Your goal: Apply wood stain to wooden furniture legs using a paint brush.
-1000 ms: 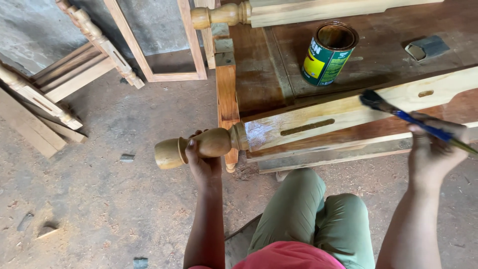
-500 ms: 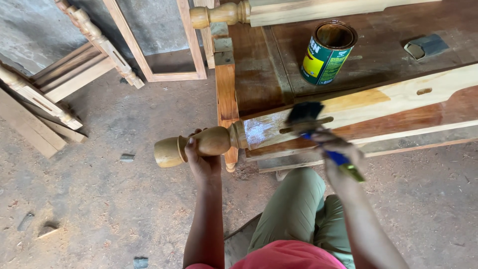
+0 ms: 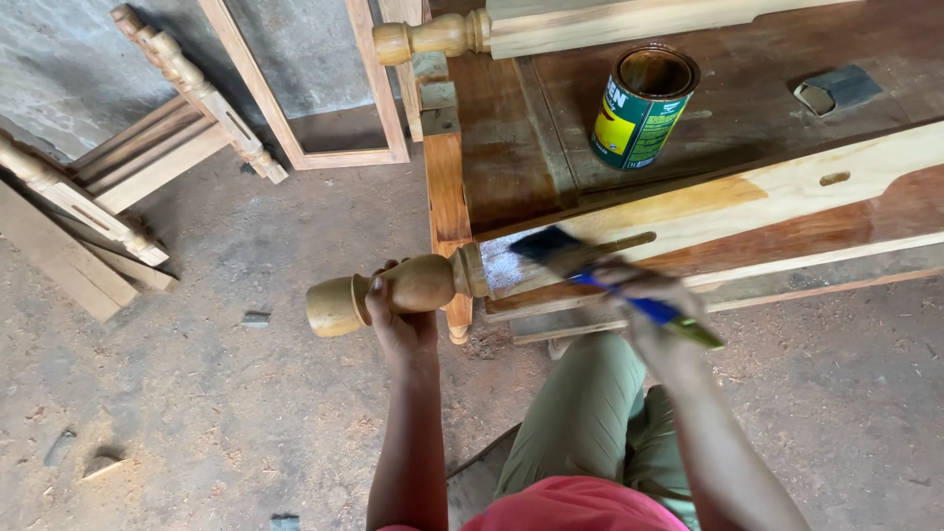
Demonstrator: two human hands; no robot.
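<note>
Brush (image 3: 560,254) now leftward, both hands gripping

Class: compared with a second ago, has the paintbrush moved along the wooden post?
Yes. The paintbrush has swept left, from right of the open can to its left, nearer the left hand.

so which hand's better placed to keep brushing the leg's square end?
Right hand: it already holds the brush on the wet patch. Left hand grips the leg's turned end, steadying it.

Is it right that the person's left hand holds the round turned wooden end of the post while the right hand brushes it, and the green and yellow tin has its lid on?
Not quite: the head view shows the green and yellow tin open, without a lid. The rest holds.
</note>
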